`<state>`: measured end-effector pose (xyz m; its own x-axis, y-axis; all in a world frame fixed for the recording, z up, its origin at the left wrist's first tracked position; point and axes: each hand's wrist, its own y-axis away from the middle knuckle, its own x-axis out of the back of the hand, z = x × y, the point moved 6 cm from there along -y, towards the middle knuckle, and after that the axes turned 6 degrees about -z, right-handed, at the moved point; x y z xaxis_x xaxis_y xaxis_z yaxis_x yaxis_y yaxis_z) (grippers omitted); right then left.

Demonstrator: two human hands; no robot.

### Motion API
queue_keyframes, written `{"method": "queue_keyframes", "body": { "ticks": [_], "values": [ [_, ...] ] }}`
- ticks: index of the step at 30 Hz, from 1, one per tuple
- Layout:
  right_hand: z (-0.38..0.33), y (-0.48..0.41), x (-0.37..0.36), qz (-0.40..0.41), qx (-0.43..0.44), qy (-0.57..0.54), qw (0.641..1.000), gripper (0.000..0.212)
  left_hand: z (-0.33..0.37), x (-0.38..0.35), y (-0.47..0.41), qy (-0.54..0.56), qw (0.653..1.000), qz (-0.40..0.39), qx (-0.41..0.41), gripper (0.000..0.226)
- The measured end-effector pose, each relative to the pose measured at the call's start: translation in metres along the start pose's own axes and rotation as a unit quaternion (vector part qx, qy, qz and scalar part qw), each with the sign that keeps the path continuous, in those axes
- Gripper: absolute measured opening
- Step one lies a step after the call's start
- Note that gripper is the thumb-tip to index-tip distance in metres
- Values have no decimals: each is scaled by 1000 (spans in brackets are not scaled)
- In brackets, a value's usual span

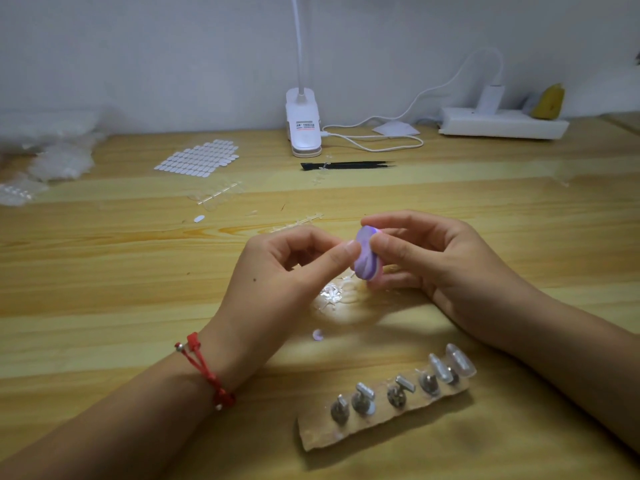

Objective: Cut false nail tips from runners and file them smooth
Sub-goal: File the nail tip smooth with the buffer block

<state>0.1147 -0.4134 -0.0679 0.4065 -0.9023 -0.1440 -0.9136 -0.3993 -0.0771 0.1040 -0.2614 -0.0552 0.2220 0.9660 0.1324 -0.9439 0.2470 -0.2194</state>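
Purple file (pixel 366 255) above mid-table, gripped by thumb and fingers of the right hand (pixel 436 261); the left hand (pixel 294 271) pinches against its face what is presumably a nail tip — too small to make out. Short, light strokes along the cut edge should serve best; peg stand (pixel 346 434) with two clear tips (pixel 454 360) lies nearer.

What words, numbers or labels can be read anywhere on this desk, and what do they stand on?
No text here can be read.
Sticker on the white clip lamp: red and black print, too small and blurred to read.
Power strip: no marking shows.
Purple file held in the right hand: a swirled pattern, no words.
Sheet of oval tabs: blank.
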Motion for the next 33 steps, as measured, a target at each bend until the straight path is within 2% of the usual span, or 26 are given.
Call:
{"method": "queue_keyframes", "body": {
  "ticks": [3,11,22,26,33],
  "values": [
    [1,1,-1,-6,-9,14,1000,28,-1,3,-1,16,1000,16,5,22],
    [1,0,-1,2,-6,21,1000,30,-1,2,-1,5,1000,1,9,19],
    [0,0,-3,-6,-5,23,1000,25,0,1,1,-20,1000,-10,0,25],
    [0,1,-1,2,-8,21,1000,30,0,-1,0,-25,1000,-19,3,26],
    [-2,2,-3,-7,-6,29,1000,25,0,1,0,-19,1000,-14,-2,19]
  ]
}}
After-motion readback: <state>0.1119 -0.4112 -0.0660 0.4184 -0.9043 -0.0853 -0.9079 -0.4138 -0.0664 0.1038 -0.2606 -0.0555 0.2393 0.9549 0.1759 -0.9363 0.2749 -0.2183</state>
